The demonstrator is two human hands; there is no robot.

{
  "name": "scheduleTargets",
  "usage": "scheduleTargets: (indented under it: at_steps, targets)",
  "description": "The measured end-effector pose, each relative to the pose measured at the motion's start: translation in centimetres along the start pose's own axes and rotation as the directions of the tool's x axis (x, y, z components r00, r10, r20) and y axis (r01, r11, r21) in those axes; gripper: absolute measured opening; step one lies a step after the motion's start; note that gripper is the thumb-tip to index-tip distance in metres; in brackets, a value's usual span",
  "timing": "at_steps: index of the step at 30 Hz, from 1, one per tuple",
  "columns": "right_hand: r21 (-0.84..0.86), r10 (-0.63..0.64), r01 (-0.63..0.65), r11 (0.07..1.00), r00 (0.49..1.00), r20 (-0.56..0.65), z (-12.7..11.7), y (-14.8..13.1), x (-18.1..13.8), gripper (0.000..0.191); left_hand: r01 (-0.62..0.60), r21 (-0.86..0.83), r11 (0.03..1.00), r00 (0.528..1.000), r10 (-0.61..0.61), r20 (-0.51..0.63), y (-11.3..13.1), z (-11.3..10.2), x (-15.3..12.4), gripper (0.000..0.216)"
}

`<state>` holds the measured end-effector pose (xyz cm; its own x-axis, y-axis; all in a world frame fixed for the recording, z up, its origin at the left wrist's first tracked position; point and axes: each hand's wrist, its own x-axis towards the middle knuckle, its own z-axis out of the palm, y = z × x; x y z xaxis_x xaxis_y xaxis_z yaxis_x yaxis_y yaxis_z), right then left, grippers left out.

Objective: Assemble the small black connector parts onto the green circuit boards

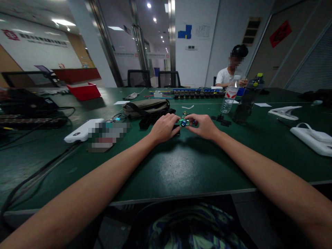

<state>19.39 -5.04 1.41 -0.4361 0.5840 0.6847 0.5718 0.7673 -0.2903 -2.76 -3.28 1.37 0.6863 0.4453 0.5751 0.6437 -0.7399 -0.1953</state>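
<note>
Between my two hands, above the green table (171, 169), is a small green circuit board (184, 122) with blue and other small parts on it. My left hand (166, 127) pinches the board's left side with thumb and fingers. From the other side, my right hand (203, 126) grips its right edge, fingers curled behind. Fingertips cover part of the board, so its full outline is hidden. Just behind my left hand lie dark box-like pieces (145, 122), and small black pieces (221, 120) rest to the right of my right hand.
A grey-brown bag (146, 108) lies behind my left hand. Left of it sits a white device (83, 130) with cables. On the right stand a clear bottle (229, 98) and a dark bottle (247, 100), with a white case (311, 138) nearer me. A person (228, 76) sits across the table.
</note>
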Motion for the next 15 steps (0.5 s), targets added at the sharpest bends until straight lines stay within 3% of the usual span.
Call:
scheduleTargets:
  at_steps: [15]
  targets:
    - [0.042, 0.035, -0.036, 0.998, 0.999, 0.023, -0.05, -0.24, 0.0, 0.033, -0.008, 0.003, 1.0, 1.0, 0.008, 0.003, -0.01, -0.04, -0.05, 0.026]
